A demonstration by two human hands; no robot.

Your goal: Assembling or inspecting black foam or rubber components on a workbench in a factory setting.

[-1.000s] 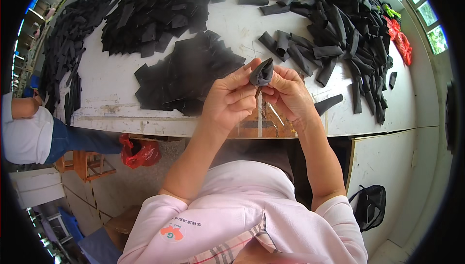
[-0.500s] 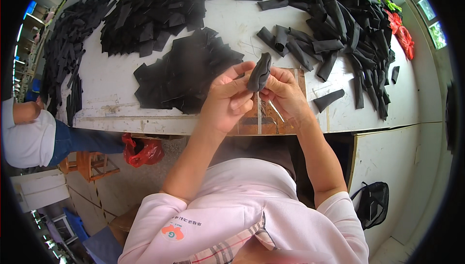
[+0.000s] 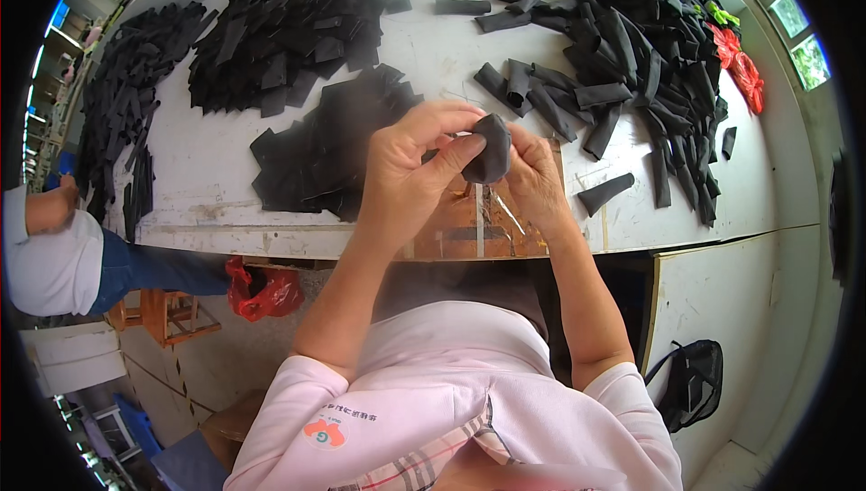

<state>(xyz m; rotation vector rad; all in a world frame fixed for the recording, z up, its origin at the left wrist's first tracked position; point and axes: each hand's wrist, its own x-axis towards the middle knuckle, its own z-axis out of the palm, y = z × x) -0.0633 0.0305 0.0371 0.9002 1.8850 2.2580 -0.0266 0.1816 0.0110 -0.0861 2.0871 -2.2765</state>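
Observation:
Between my hands, above the table's front edge, is a small black fabric tube (image 3: 490, 150), bunched and rounded at its near end. My left hand (image 3: 419, 153) pinches it from the left, thumb across its face. From the right, the thumb and fingers of my right hand (image 3: 535, 171) close on its side; the fingertips are partly hidden behind the cloth. Below the hands lies a worn brown wooden board (image 3: 442, 225), with a thin pale stick-like tool (image 3: 510, 209) standing out over it near my right hand. A stack of flat black fabric pieces (image 3: 316, 153) lies left of my left hand.
Larger heaps of black pieces (image 3: 289, 31) cover the far left. Black fabric tubes (image 3: 631, 58) are piled at the right, one tube (image 3: 606, 193) lying apart nearer me. A red plastic bag (image 3: 744, 72) sits by the right wall. Another person (image 3: 63, 247) is at the left.
My left hand has turned over the fabric, its thumb now across the front. The piece shows a broader, rounded face instead of a narrow folded one. Both hands stay close together.

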